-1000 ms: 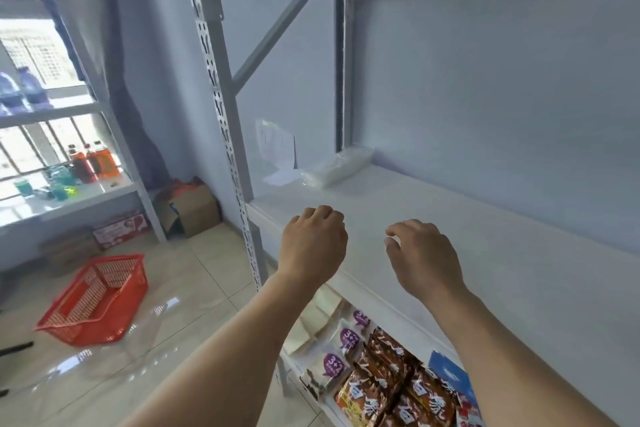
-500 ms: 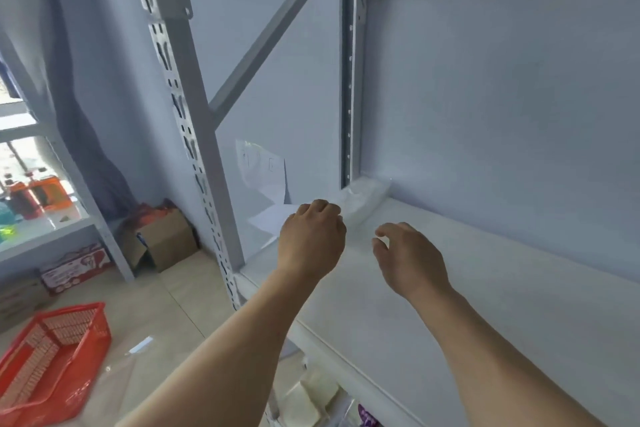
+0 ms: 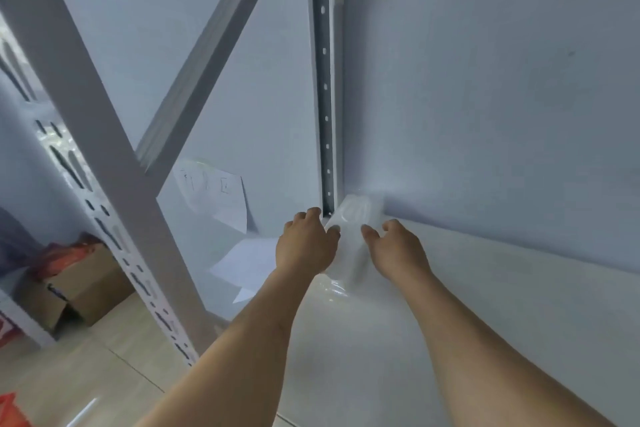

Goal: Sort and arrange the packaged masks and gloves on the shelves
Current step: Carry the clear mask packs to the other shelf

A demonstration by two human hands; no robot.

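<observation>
The clear packet [image 3: 349, 239] lay in the shelf's [image 3: 502, 322] back-left corner, its long axis running from twelve to six o'clock. The left hand [image 3: 306, 246] curled onto its nine o'clock edge; the right hand [image 3: 398, 250], fingers loosely spread, flanked three o'clock, equally near.

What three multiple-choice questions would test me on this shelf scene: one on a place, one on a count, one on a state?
1. Where does the clear plastic-wrapped pack lie?
A. in the back left corner of the white shelf board
B. on the floor
C. inside the brown cardboard box

2. How many bare hands reach toward it?
A. none
B. one
C. two

3. How is the pack now?
A. lifted high above the shelf
B. resting on the shelf between the hands
C. torn open and spilled

Answers: 1 A, it sits by the grey slotted upright. 2 C, the left hand and right hand flank it. 3 B, it lies flat and sealed.
</observation>
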